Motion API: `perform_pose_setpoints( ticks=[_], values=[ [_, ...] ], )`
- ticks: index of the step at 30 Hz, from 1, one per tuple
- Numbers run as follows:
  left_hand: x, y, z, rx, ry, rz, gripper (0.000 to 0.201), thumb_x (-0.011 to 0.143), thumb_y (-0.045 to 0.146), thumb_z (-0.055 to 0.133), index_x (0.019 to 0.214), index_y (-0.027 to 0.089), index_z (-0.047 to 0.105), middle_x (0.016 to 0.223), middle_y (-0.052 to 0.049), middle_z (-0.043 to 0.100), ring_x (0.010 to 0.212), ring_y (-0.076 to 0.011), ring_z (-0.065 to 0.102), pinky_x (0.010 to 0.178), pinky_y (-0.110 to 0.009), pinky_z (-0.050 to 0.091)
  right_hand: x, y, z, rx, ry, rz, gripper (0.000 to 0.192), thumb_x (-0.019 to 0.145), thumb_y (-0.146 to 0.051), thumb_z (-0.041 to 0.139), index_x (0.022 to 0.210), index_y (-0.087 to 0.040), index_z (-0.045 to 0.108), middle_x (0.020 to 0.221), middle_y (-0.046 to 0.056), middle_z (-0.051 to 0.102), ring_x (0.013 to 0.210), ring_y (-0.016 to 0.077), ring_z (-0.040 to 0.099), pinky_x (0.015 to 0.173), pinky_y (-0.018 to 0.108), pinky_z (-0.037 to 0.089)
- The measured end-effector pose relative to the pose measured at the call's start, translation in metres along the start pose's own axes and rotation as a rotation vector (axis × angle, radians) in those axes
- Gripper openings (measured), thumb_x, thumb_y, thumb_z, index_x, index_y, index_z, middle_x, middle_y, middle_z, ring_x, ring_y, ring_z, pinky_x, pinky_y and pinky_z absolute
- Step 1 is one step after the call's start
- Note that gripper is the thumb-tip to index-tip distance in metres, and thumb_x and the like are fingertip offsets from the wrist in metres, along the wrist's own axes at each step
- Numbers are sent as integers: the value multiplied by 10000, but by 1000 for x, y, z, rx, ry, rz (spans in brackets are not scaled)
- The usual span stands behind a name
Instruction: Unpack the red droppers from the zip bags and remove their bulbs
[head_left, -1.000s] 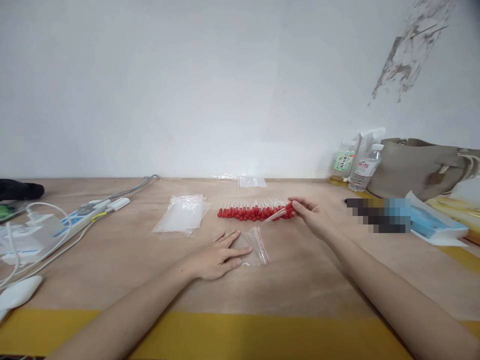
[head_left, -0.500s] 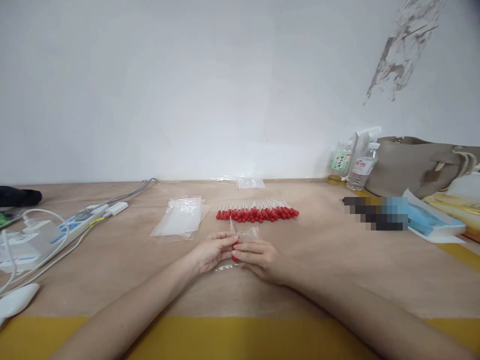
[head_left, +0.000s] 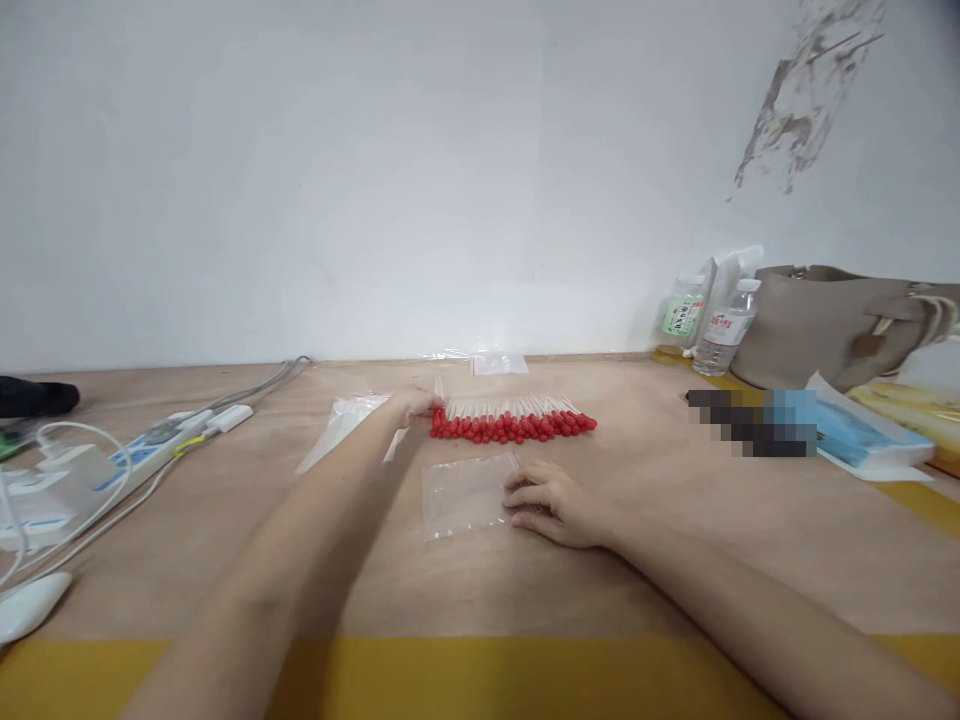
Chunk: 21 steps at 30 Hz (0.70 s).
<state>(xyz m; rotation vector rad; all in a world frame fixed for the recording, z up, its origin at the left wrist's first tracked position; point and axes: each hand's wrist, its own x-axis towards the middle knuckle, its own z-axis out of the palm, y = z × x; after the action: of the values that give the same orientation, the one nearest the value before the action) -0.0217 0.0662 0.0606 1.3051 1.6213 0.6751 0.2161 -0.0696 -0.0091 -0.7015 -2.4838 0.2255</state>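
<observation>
At the left end of a row of white sticks with red heads (head_left: 514, 428), my left hand (head_left: 415, 405) pinches one red-headed stick (head_left: 438, 418), its white shaft pointing up. My right hand (head_left: 551, 503) is on the right edge of a clear plastic zip bag (head_left: 465, 495), fingers curled over its opening and the thumb mostly hidden. The bag lies flat in front of the row. Partly behind my left forearm is a stack of clear bags (head_left: 337, 430).
On the left are a power strip (head_left: 154, 440) with white plugs and cables, and a white mouse-like object (head_left: 34, 605). Bottles (head_left: 725, 330), a grey-brown handbag (head_left: 817, 330) and a blue-and-white pack (head_left: 862, 430) stand at right. Another bag (head_left: 499, 365) lies by the wall.
My hands have separated. The left has moved forward and left from the bag to the row of sticks; the right has shifted slightly right. The bag now lies flat, with no red heads under the hands.
</observation>
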Motion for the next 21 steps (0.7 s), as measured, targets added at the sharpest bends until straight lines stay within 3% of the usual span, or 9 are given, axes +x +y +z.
perform_pose_setpoints(
  ticks=[3, 7, 10, 14, 17, 21],
  values=[
    [13, -1, 9, 96, 20, -53, 308, 856, 301, 482, 1119, 140, 484, 1110, -82, 515, 941, -187, 540, 783, -389, 473, 1, -1, 0, 37, 12, 1, 195, 804, -296, 514, 927, -188, 620, 981, 79, 565, 902, 160, 522, 814, 315, 418],
    [18, -5, 12, 202, 67, -47, 295, 852, 297, 488, 1097, 132, 499, 1084, -80, 530, 920, -183, 549, 772, -374, 478, 1, -2, -2, 54, 0, -1, 194, 803, -294, 512, 932, -186, 608, 973, 75, 566, 898, 163, 516, 807, 318, 416],
    [22, -9, 9, 265, 140, -5, 278, 737, 314, 631, 906, 99, 579, 866, -65, 612, 762, -175, 591, 649, -288, 494, 1, -1, -2, 54, 1, -1, 197, 805, -300, 510, 934, -187, 606, 971, 73, 566, 902, 164, 514, 813, 324, 409],
    [26, -12, 2, 332, 239, 62, 216, 616, 257, 719, 685, 106, 581, 584, -29, 598, 550, -150, 581, 515, -244, 462, 1, 0, -1, 53, 8, 4, 190, 800, -301, 516, 927, -193, 608, 967, 71, 564, 901, 161, 516, 819, 326, 402],
    [17, -13, 0, 377, 296, 173, 156, 654, 237, 669, 697, 109, 590, 592, -39, 608, 555, -154, 587, 549, -258, 466, 1, 0, -1, 47, -2, 11, 189, 799, -307, 517, 924, -196, 608, 969, 72, 560, 900, 162, 519, 818, 326, 402],
    [-22, -22, 7, 436, 347, 446, 171, 740, 267, 566, 862, 158, 614, 835, -51, 639, 799, -174, 588, 750, -289, 448, 1, -2, -3, 58, -24, 10, 174, 803, -297, 505, 913, -190, 588, 1000, 80, 546, 933, 169, 512, 830, 324, 399]
  ],
)
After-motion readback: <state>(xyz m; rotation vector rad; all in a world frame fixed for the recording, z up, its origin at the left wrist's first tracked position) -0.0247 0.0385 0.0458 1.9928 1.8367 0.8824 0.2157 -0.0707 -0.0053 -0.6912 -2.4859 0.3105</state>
